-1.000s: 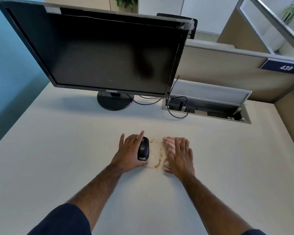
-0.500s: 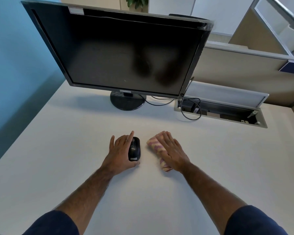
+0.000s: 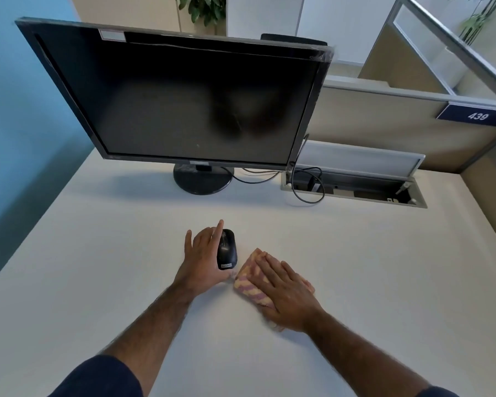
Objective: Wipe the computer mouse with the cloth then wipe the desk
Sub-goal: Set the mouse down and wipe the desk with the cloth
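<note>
A black computer mouse (image 3: pixel 227 249) lies on the white desk (image 3: pixel 98 267), in front of the monitor. My left hand (image 3: pixel 202 257) rests against the mouse's left side, thumb at its near end, fingers spread along it. A folded cloth with pink and yellow stripes (image 3: pixel 249 277) lies flat on the desk just right of the mouse. My right hand (image 3: pixel 285 292) presses flat on top of the cloth, fingers together, covering most of it.
A large black monitor (image 3: pixel 184 93) on a round stand (image 3: pixel 202 179) stands behind the mouse. An open cable tray (image 3: pixel 352 187) with cables is set into the desk at back right. Partition walls bound the desk at the back and right, a blue wall on the left.
A brownish stain beside the mouse one second ago is gone. My right hand has swept the cloth across that spot, then toward me and to the right. My left hand stayed on the mouse.
</note>
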A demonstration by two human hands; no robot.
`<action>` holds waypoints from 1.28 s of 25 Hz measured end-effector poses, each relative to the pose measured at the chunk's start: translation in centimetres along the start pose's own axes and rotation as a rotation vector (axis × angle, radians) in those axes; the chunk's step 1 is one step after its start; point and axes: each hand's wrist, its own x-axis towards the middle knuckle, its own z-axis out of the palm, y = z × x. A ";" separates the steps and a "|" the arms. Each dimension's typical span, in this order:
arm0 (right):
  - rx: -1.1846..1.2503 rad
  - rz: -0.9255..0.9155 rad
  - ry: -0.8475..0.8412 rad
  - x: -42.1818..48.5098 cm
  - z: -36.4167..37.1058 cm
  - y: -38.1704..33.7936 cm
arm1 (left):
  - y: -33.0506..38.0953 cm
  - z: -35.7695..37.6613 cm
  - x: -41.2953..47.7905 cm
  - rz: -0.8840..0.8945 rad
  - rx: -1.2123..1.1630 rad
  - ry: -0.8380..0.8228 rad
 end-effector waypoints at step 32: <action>0.152 0.493 -0.034 -5.2 -0.6 -0.1 | 5.4 3.9 5.1 0.170 0.075 -0.190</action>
